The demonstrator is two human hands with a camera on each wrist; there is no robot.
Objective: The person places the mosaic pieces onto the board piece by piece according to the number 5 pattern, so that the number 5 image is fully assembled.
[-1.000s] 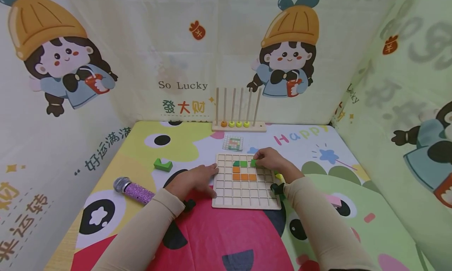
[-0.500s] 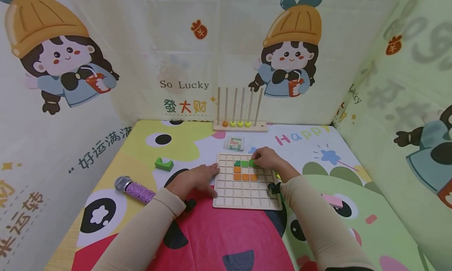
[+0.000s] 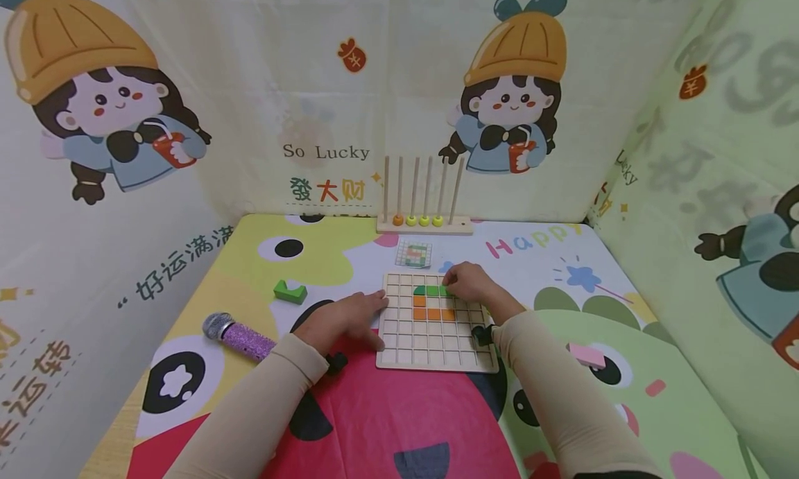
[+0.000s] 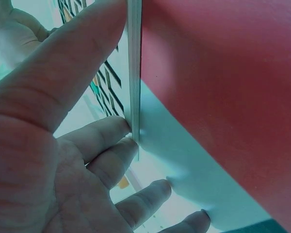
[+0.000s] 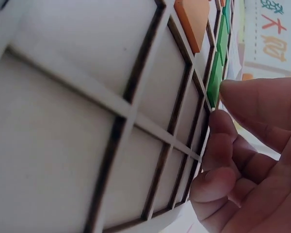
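Observation:
A wooden grid board [image 3: 406,354] lies on the patterned tabletop. My left hand [image 3: 340,319] spreads along its left side; in the left wrist view the thumb [image 4: 92,53] and two fingertips touch the board's edge. My right hand [image 3: 471,283] is over the upper right part, its thumb and index finger pinching the end of a green tile [image 5: 215,82] that sits in the grid's upper row. To the left in that row are another green tile [image 3: 431,290] and a dark green rounded one [image 3: 419,291]. Several orange tiles [image 3: 433,314] fill cells below.
Behind the board lie a pattern card [image 3: 413,254] and a peg stand [image 3: 424,228] with orange and yellow beads. At left are a green notched block [image 3: 290,293] and a purple glitter microphone [image 3: 243,337]. A pink block [image 3: 587,355] lies right of my right forearm.
My right hand has shifted slightly left, bringing the green tile up to the tile beside it in the row. The left hand stays at the board's edge.

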